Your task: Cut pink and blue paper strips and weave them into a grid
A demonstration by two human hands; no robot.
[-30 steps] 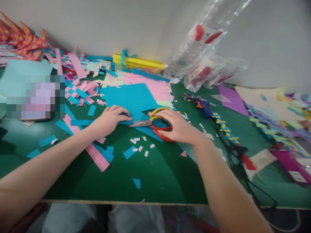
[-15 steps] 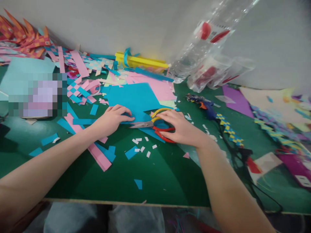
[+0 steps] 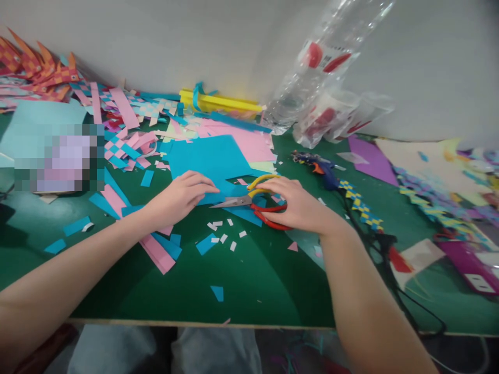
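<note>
My right hand (image 3: 302,205) grips a pair of scissors (image 3: 244,201) with one yellow and one red handle loop. Its blades point left over the near edge of a sheet of blue paper (image 3: 208,158), close to my left fingertips. The sheet has a slit opening on its right side. My left hand (image 3: 187,195) has its fingers on the near part of this sheet; its thumb is mostly hidden, and the paper looks held there. By my left wrist lie blue and pink paper strips (image 3: 156,254). Small white scraps (image 3: 223,239) are scattered in front of the scissors.
Pink sheets (image 3: 253,143), a yellow folded piece (image 3: 222,102) and woven paper pieces (image 3: 120,150) lie along the back. Clear plastic bottles and cups (image 3: 323,117) lean by the wall. On the right are a woven cord (image 3: 360,205) and a magenta box-like object (image 3: 463,262).
The scissors and my right hand have moved slightly right and towards me. My left fingers have stretched out further right along the blue paper. The whole view has shifted a little.
</note>
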